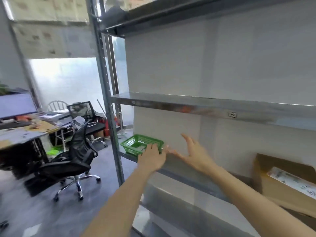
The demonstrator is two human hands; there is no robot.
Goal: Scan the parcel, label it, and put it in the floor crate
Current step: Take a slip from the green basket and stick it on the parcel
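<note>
A green plastic basket [135, 142] sits at the left end of a metal shelf [184, 170], with something pale lying inside it. My left hand [152, 157] reaches to the basket's near right rim, fingers over its edge. My right hand [193, 152] is spread open just right of the basket, above the shelf, holding nothing. An open cardboard box [273, 182] with a white printed item inside stands on the same shelf at the far right. No scanner, label or floor crate can be seen.
The shelving unit's upright post [109, 106] stands left of the basket, with another shelf [205, 106] above. A black office chair [71, 161] and a cluttered desk [25, 132] with a monitor [16, 105] lie to the left on the dark floor.
</note>
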